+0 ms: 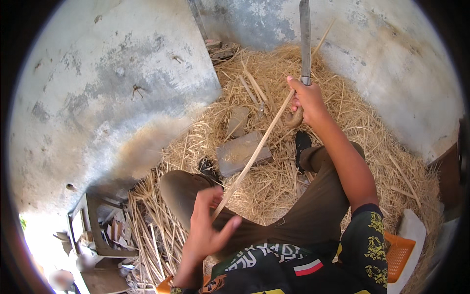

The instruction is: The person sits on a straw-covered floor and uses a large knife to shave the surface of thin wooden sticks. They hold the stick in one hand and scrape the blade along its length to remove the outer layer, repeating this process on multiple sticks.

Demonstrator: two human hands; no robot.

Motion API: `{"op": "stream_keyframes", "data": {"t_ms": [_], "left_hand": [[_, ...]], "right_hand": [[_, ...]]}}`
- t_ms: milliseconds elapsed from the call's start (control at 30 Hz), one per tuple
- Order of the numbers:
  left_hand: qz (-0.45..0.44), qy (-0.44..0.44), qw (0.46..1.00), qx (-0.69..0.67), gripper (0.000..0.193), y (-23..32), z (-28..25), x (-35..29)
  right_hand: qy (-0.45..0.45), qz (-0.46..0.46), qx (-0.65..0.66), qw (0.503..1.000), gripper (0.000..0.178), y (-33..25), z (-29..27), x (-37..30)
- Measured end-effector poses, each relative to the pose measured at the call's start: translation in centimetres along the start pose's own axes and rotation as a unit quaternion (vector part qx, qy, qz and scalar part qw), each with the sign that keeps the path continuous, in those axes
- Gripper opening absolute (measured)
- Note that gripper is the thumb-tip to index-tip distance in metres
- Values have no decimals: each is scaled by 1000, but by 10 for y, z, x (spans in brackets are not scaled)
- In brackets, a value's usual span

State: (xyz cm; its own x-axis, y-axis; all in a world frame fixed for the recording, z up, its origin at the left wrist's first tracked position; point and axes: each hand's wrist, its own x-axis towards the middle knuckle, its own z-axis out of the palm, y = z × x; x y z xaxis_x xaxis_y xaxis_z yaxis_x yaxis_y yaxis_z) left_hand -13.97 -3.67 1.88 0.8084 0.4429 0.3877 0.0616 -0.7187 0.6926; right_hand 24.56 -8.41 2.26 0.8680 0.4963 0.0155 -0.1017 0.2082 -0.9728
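Note:
My right hand (307,100) grips a machete (305,41) by its curved handle, with the long blade pointing away from me. A slender pale bamboo strip (257,151) runs slantwise across my lap. Its upper part passes by the thumb of my right hand and behind the blade, and its far tip leans toward the wall. Near the strip's lower end is my left hand (206,228), thumb spread wide and fingers apart. It does not close round the strip; whether the fingers touch it I cannot tell.
Straw-like shavings (372,132) cover the floor around my legs. Between my feet lies a grey block (243,153). Split sticks (152,230) are heaped at left beside a dark frame (93,225). Pale walls (112,88) stand close, and an orange plastic seat (399,255) shows at lower right.

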Motion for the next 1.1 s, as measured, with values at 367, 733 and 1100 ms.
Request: {"op": "stream_keyframes", "data": {"t_ms": [367,733,1100], "left_hand": [[-275,-309,804,-427,35,-75,112,105],[-289,-68,900,-318,32,-91,157,114],[-215,5,968,-128,15,-80,137,106]], "right_hand": [[-15,-38,-135,990,44,14,-17,20],[-27,-226,-616,754,27,104,-45,1],[-68,-341,-708,615,17,66,-32,23]]}}
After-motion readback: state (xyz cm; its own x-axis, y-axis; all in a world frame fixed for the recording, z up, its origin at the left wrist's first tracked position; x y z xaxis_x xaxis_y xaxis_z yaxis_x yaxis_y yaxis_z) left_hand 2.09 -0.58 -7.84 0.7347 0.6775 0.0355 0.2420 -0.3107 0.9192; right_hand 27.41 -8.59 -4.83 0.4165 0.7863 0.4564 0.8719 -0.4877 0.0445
